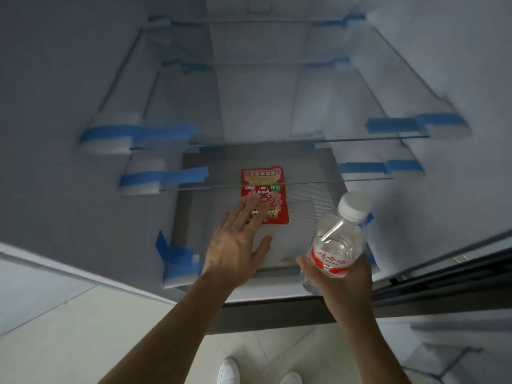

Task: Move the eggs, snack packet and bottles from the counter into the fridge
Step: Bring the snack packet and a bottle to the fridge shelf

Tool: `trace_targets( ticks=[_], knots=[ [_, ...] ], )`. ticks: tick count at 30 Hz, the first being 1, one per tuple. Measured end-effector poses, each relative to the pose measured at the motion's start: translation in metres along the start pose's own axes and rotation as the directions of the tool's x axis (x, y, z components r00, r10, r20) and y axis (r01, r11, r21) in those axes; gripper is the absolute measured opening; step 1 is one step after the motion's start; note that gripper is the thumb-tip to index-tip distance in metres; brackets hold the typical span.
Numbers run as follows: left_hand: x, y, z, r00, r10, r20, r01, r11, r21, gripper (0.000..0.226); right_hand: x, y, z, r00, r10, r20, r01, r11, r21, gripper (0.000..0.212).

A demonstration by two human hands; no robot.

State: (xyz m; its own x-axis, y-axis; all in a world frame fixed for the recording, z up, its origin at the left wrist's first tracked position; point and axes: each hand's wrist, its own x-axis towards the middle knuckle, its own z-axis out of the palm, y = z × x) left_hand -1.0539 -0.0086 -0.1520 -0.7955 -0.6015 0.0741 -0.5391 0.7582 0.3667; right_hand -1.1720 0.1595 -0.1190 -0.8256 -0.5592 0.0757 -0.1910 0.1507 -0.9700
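Left hand lying flat, fingers straight, fingertips resting on the near end of the red snack packet, which is lying mid-way across the fridge's lowest shelf. Right hand gripping a white-capped water bottle over the shelf's front right corner.

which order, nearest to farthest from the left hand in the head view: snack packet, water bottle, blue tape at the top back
1. snack packet: centre, under the left hand.
2. water bottle: to the right, held in the right hand.
3. blue tape: top right, far back.
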Motion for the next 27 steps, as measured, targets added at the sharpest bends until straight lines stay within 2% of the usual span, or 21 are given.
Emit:
trace_targets(
  ticks=[3,7,13,15,18,22,27],
  knots=[
    [-0.027,0.015,-0.031,0.991,0.062,-0.117,-0.067,0.997,-0.040,0.061,-0.007,-0.021,-0.004,1.000,-0.003,-0.011,0.003,1.000,0.010,0.080],
    [-0.058,0.039,-0.084,0.945,0.115,-0.306,-0.143,0.987,-0.069,0.059,-0.019,-0.053,-0.017,1.000,0.028,0.009,-0.029,0.999,0.036,0.100],
    [-0.070,0.059,-0.162,0.859,0.186,-0.478,-0.211,0.977,0.001,0.056,-0.020,-0.116,-0.032,0.999,-0.014,0.051,0.010,0.996,0.090,0.093],
    [-0.063,0.058,-0.182,0.846,0.214,-0.488,-0.209,0.976,0.066,0.053,-0.018,-0.136,-0.036,0.998,-0.045,0.053,0.038,0.993,0.116,0.091],
    [-0.047,0.049,-0.206,0.870,0.202,-0.449,-0.143,0.976,0.162,0.053,-0.012,-0.164,-0.040,0.993,-0.108,0.044,0.102,0.987,0.122,0.082],
    [-0.025,0.034,-0.218,0.905,0.193,-0.380,-0.120,0.971,0.207,0.061,0.008,-0.192,-0.041,0.987,-0.162,-0.009,0.162,0.977,0.135,0.059],
    [-0.010,0.016,-0.212,0.935,0.139,-0.325,-0.067,0.972,0.225,0.075,0.052,-0.224,-0.030,0.967,-0.255,-0.006,0.253,0.958,0.136,0.057]
  ],
)
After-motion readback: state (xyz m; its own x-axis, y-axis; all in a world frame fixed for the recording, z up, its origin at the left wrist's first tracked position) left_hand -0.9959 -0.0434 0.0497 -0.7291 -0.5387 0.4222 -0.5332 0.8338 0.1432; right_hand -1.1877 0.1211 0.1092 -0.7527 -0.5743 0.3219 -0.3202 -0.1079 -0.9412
